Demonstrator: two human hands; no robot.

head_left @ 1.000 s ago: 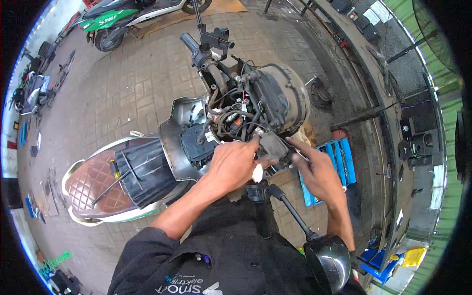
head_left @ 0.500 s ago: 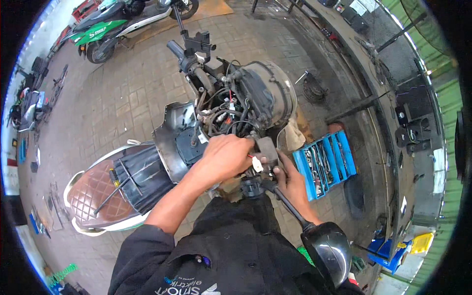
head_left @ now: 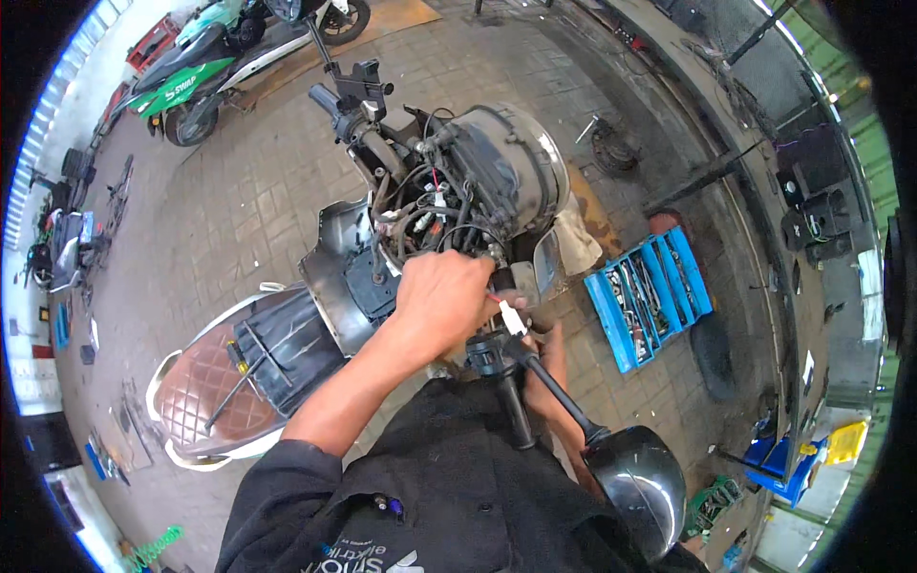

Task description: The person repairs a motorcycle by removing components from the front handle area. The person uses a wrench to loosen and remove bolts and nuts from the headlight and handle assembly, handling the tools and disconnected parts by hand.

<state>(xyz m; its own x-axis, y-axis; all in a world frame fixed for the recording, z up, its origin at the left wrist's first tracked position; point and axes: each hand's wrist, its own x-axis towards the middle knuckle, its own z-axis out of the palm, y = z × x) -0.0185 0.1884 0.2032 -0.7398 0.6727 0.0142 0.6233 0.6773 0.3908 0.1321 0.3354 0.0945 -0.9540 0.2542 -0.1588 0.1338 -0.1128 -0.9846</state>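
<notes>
A partly stripped scooter stands before me, its front wiring (head_left: 435,215) exposed. My left hand (head_left: 444,294) is closed in a fist beside the near handlebar, and a short red wire with a white connector (head_left: 513,317) comes out by its fingers. My right hand (head_left: 546,336) reaches under the bar from the near side. The bar and its switch housing (head_left: 489,355) hide most of its fingers, so its grip is unclear. The black rubber grip (head_left: 516,415) points toward me. A black mirror (head_left: 635,487) sits over my right forearm.
A blue toolbox (head_left: 621,346) full of hand tools lies open on the floor at right. On the brown quilted seat (head_left: 196,401) rest a black panel (head_left: 291,334) and a T-handle tool (head_left: 229,390). A green scooter (head_left: 186,86) stands far left; a long bench (head_left: 755,191) runs along the right.
My right hand has moved from beside the grey box on the handlebar to beneath the bar. The white connector hangs slightly lower and to the right. The view has shifted a little.
</notes>
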